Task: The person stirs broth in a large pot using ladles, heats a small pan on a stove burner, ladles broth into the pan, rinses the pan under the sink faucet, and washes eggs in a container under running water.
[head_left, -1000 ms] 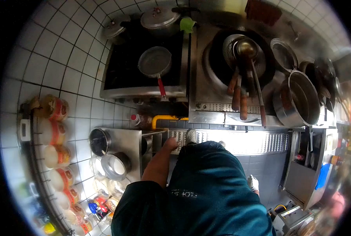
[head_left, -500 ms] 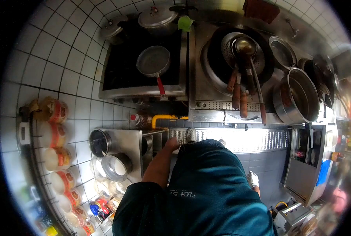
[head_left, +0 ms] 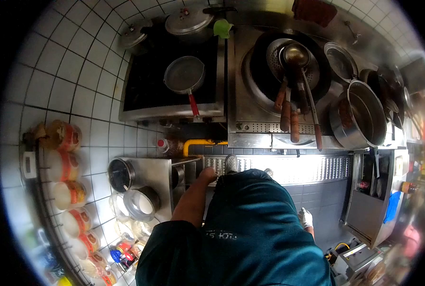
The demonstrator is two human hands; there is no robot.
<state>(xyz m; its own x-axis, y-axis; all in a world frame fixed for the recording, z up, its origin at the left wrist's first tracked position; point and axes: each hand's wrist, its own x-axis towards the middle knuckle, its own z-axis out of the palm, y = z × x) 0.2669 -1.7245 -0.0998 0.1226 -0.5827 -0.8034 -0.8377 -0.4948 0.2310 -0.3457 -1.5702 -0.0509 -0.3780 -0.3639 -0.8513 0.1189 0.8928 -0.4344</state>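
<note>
My left hand (head_left: 209, 174) is bare and hangs beside my thigh, above the metal floor grating. From above its fingers are mostly hidden, and nothing can be seen in it. On the other side, my right hand (head_left: 306, 218) wears a white glove and hangs by my hip over dark floor tiles. Its fingers look loosely extended, with no object in them. Ahead, a small frying pan (head_left: 184, 75) with a red handle rests on the black stove top (head_left: 145, 90). Several long-handled ladles (head_left: 296, 56) and a perforated strainer lie in the dark wok (head_left: 323, 62) at the right burner.
Large metal pots (head_left: 365, 114) crowd the right of the range. Lidded pots (head_left: 189, 22) stand at the back. A steel side table (head_left: 151, 168) at left holds containers. Jars (head_left: 71, 195) line the left wall rack. A steel cabinet (head_left: 367, 209) stands at right.
The view has shifted very slightly. Both hands stay hanging at my sides, and no object has moved.
</note>
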